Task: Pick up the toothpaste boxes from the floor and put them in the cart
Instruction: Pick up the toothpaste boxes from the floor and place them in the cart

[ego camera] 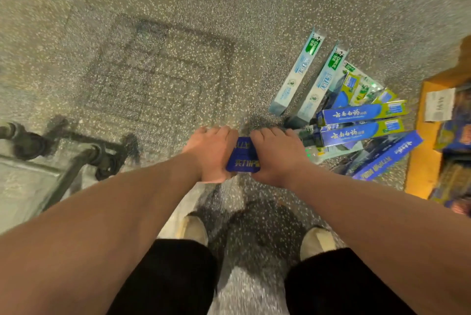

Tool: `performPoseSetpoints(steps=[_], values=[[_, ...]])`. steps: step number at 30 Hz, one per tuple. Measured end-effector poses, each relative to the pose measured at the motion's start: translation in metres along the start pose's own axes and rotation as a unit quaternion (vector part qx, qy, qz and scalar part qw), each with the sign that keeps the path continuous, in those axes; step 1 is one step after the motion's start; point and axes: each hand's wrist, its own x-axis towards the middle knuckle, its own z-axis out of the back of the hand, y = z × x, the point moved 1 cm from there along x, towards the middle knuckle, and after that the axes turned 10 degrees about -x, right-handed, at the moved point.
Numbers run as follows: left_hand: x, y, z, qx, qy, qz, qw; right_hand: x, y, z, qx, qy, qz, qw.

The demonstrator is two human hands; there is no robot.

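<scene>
Both hands clasp one dark blue toothpaste box (243, 155) between them, the left hand (211, 154) on one side and the right hand (276, 155) on the other, probably to steady it, or a small stack beneath; blur hides which. It is raised off the floor (153, 59). The other toothpaste boxes (356, 115) lie fanned out to the right, beside an orange shelf edge (423, 151). The cart (63, 149) stands to the left, so the load likely swings that way.

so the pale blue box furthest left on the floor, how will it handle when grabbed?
The pale blue box is long, thin carton: probably stiff lengthwise, though a hard squeeze mid-span may dent it. Flat faces mean it shouldn't roll. It looks glossy, so possibly a bit slippery. Likely light for its length.
</scene>
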Motion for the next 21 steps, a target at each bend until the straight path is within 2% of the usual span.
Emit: performPoseSetpoints(steps=[6, 11, 14, 17, 21], values=[[-0.143, -0.061, 0.164, 0.002, -0.032, 0.008, 0.999, -0.111, 0.025, 0.185, -0.024, -0.037, 0.025, 0.999], [-0.274, -0.114, 0.328, 0.043, -0.106, 0.037, 0.993, -0.199, 0.044, 0.373, -0.048, -0.128, 0.054, 0.989], [-0.346, -0.141, 0.415, 0.062, -0.141, 0.073, 0.985, -0.245, 0.057, 0.48, -0.069, -0.139, 0.088, 0.984], [-0.411, -0.158, 0.483, 0.063, -0.187, 0.097, 0.976, -0.28, 0.076, 0.567, -0.101, -0.167, 0.115, 0.974], [-0.488, -0.157, 0.539, 0.079, -0.252, 0.118, 0.957, -0.313, 0.118, 0.648, -0.142, -0.218, 0.133, 0.956]])
